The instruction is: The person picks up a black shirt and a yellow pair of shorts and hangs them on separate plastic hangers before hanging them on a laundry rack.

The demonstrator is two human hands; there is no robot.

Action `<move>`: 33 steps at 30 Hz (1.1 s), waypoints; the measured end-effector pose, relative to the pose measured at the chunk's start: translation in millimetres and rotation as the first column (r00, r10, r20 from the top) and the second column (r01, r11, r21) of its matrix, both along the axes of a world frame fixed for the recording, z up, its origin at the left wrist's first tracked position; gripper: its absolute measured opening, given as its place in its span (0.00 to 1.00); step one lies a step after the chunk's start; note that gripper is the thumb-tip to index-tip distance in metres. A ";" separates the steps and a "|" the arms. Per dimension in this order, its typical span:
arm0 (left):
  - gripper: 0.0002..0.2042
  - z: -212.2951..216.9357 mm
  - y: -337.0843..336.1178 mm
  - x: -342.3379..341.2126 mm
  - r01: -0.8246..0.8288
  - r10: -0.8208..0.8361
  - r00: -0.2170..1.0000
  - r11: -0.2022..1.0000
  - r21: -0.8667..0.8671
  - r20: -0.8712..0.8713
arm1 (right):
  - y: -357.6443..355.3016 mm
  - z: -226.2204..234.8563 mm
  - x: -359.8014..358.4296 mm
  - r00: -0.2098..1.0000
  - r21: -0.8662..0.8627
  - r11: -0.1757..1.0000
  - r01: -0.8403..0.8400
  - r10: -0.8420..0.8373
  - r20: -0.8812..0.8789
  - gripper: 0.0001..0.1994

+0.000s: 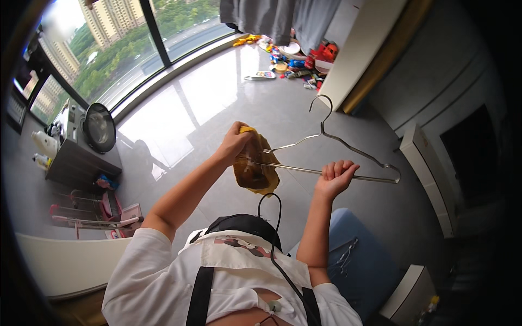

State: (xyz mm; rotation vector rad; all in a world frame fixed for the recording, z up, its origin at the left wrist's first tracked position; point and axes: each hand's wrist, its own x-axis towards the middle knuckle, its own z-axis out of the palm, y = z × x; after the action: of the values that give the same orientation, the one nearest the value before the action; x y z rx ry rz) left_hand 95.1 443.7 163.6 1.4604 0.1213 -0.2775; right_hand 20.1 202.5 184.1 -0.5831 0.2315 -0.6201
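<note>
My left hand (237, 142) is closed on the upper edge of a mustard-yellow piece of clothing (253, 176), whose brown inner side faces me. My right hand (335, 178) has its fingers wrapped around the lower bar of a metal wire clothes hanger (322, 129). The hanger's left end reaches into the opening of the clothing, while its hook points up and away from me. Its right end sticks out past my right hand. Both are held up in front of my chest, above the floor. The fingertips of my left hand are partly hidden by the cloth.
Toys (304, 62) lie heaped at the far wall under hanging grey curtains (266, 19). A washing machine with its round door (99, 127) swung out stands at the left. Nearby is a pink folding frame (89, 217). A blue padded seat (359, 266) is close at my right.
</note>
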 end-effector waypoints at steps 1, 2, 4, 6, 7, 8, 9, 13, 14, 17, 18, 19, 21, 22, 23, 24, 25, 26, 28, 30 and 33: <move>0.12 10.4 14.2 8.2 0.003 -0.003 1.000 1.000 -0.010 0.013 | 25.1 1.7 20.0 1.000 -0.012 1.000 -0.018 0.018 -0.016 0.19; 0.12 19.2 26.8 16.5 -0.004 0.004 1.000 1.000 -0.030 0.002 | 46.5 -2.3 40.4 0.998 0.009 0.999 -0.043 0.044 -0.042 0.20; 0.14 38.4 52.6 31.6 -0.037 0.037 0.999 0.999 -0.008 -0.003 | 86.6 -8.7 79.4 0.995 0.065 0.994 -0.090 0.092 -0.033 0.20; 0.17 49.6 78.5 44.1 -0.063 0.063 0.998 0.998 0.008 0.007 | 122.0 -12.2 112.3 0.989 0.098 0.986 -0.138 0.142 -0.039 0.21; 0.18 52.7 90.9 49.8 -0.064 0.064 0.998 0.998 0.013 0.007 | 137.3 -11.2 128.7 0.985 0.112 0.981 -0.159 0.165 -0.044 0.21; 0.19 53.9 104.7 55.8 -0.062 0.062 0.998 0.998 0.019 0.005 | 152.7 -9.9 144.4 0.982 0.127 0.976 -0.176 0.184 -0.053 0.21; 0.24 52.8 118.2 62.0 -0.052 0.052 0.999 0.997 0.063 -0.007 | 166.9 -7.8 160.3 0.976 0.139 0.970 -0.200 0.210 -0.063 0.21; 0.29 45.0 166.1 88.3 -0.124 0.123 0.992 0.992 0.030 0.039 | 218.7 -8.2 222.0 0.946 0.192 0.941 -0.277 0.302 -0.116 0.20; 0.30 47.5 178.2 95.7 -0.152 0.151 0.988 0.988 0.016 0.045 | 233.9 -10.0 239.0 0.937 0.210 0.931 -0.299 0.328 -0.123 0.20; 0.30 42.9 214.6 126.0 -0.257 0.227 0.956 0.954 0.155 0.184 | 279.8 -14.2 290.3 0.906 0.293 0.889 -0.351 0.402 -0.133 0.20; 0.30 53.6 226.4 136.9 -0.277 0.239 0.954 0.932 0.234 0.180 | 295.7 -13.7 310.3 0.894 0.326 0.863 -0.386 0.437 -0.099 0.20; 0.31 50.9 238.6 150.6 -0.296 0.259 0.948 0.933 0.207 0.187 | 309.2 -16.1 330.0 0.881 0.343 0.847 -0.407 0.463 -0.097 0.20; 0.32 46.9 265.9 169.0 -0.337 0.300 0.933 0.923 0.186 0.199 | 341.5 -22.3 361.7 0.847 0.407 0.796 -0.449 0.523 -0.088 0.19; 0.31 52.3 278.5 177.7 -0.344 0.286 0.934 0.885 0.315 0.214 | 359.1 -22.3 377.9 0.830 0.409 0.773 -0.485 0.554 -0.063 0.19; 0.31 54.4 290.4 190.5 -0.369 0.287 0.921 0.863 0.347 0.265 | 373.8 -19.2 394.7 0.819 0.419 0.756 -0.502 0.571 -0.050 0.19; 0.30 56.5 303.5 202.8 -0.395 0.285 0.905 0.838 0.377 0.316 | 389.9 -15.1 410.7 0.807 0.430 0.738 -0.520 0.590 -0.036 0.19; 0.29 58.4 317.4 214.0 -0.424 0.282 0.888 0.809 0.406 0.364 | 406.9 -11.7 425.8 0.793 0.440 0.718 -0.539 0.609 -0.022 0.19; 0.27 54.6 331.1 222.3 -0.506 0.313 0.835 0.760 0.408 0.453 | 426.2 -11.1 439.5 0.775 0.495 0.680 -0.541 0.632 -0.022 0.19; 0.25 64.9 349.5 236.2 -0.567 0.249 0.794 0.634 0.526 0.555 | 451.8 -13.4 465.6 0.731 0.541 0.605 -0.584 0.682 0.026 0.20; 0.23 79.1 367.8 248.7 -0.659 0.212 0.736 0.443 0.608 0.643 | 480.6 -23.4 493.7 0.647 0.564 0.483 -0.669 0.752 0.124 0.21; 0.19 87.2 408.2 276.3 -0.707 0.176 0.707 0.214 0.674 0.685 | 522.3 -17.4 521.5 0.611 0.578 0.448 -0.682 0.784 0.113 0.21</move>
State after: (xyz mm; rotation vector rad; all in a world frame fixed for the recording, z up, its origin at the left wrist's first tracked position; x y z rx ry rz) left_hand 371.4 851.9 250.9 2.5092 0.3628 0.8680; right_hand 541.6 724.7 166.7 -0.0886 0.2817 0.3936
